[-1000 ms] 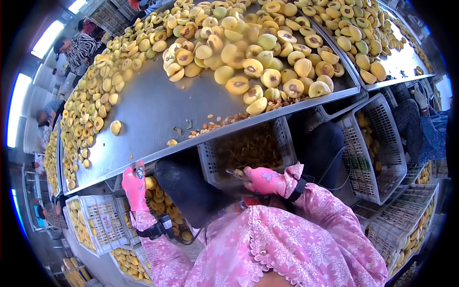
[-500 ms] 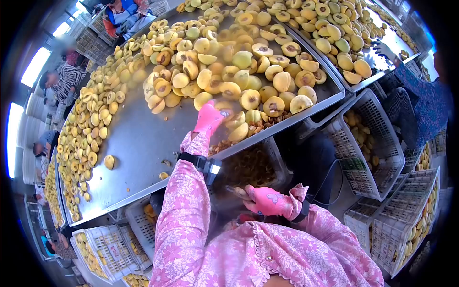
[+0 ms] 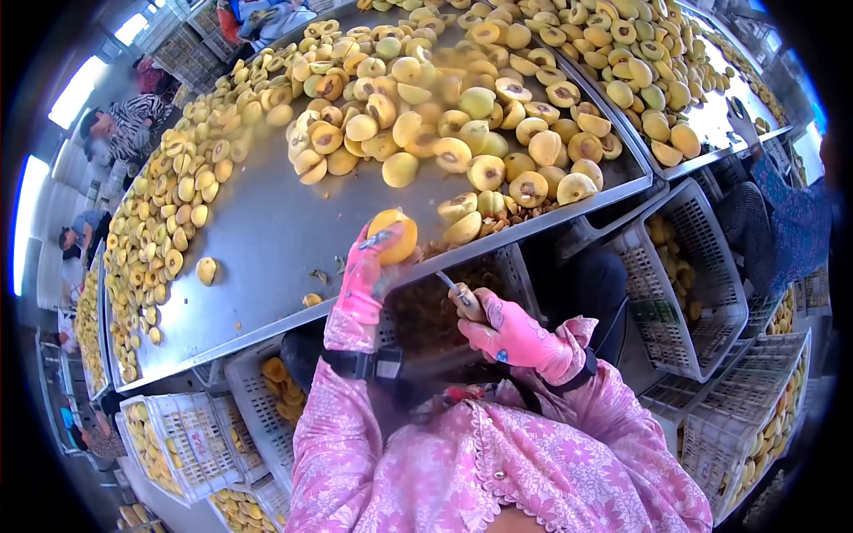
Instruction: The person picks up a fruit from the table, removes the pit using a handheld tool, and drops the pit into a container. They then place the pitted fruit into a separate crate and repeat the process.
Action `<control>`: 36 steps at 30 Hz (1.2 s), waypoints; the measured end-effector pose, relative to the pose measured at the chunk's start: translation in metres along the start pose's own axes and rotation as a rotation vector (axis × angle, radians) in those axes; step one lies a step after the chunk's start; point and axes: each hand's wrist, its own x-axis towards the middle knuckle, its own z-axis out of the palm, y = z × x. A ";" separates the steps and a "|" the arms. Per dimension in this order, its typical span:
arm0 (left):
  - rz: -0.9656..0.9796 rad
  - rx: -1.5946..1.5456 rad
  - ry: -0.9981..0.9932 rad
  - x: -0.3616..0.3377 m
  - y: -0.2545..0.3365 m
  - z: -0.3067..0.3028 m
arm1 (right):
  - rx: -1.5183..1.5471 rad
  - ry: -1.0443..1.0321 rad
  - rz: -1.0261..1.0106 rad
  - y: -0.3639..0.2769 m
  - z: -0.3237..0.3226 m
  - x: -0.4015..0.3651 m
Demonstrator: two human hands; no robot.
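My left hand (image 3: 366,266), in a pink glove, holds a yellow fruit (image 3: 392,236) just above the near edge of the metal table (image 3: 258,258). A knife (image 3: 462,297) with a short blade is gripped in my right hand (image 3: 517,336), also gloved in pink, its blade pointing up and left towards the fruit. Beyond the hands lie many halved yellow fruits (image 3: 453,153), some with the pit showing. Brown pits (image 3: 520,216) are scattered by the table's edge, right of the held fruit.
Below the table edge sits a crate of brown pits (image 3: 458,306). White crates (image 3: 680,275) with fruit stand at the right, more crates (image 3: 182,444) at the lower left. Another person (image 3: 786,200) sits at the right; others (image 3: 129,124) are at the far left.
My left hand has drawn back from the pile towards my body and now holds a fruit up. My right hand has risen slightly, with the knife turned upwards.
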 end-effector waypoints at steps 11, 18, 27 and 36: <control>0.082 -0.274 -0.009 -0.104 -0.006 -0.008 | -0.282 0.007 -0.204 -0.018 0.042 0.005; 0.208 -0.121 0.079 -0.115 -0.016 -0.003 | -0.300 0.053 -0.295 -0.010 0.055 0.006; 0.340 -0.050 0.148 -0.119 -0.025 0.007 | -0.474 0.067 -0.395 -0.015 0.065 0.004; 0.289 0.015 0.184 -0.112 -0.030 0.010 | -0.481 0.087 -0.365 0.019 0.058 0.012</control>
